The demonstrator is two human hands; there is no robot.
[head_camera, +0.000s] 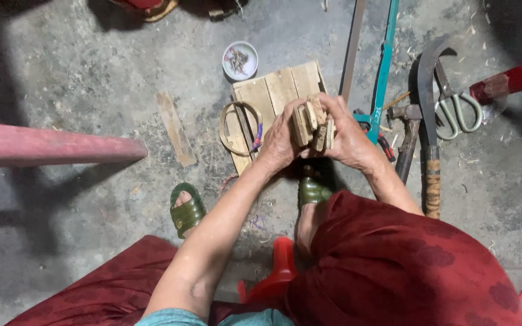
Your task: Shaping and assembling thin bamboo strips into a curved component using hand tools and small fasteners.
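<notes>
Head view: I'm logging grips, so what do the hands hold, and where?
Both hands, left hand and right hand, clasp a bundle of short wooden strips by its sides; fingers wrap its middle.

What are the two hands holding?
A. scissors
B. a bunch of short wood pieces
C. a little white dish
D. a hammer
B: the left hand and right hand both clasp a bundle of short wood pieces, while the hammer, scissors and white dish lie on the floor.
</notes>
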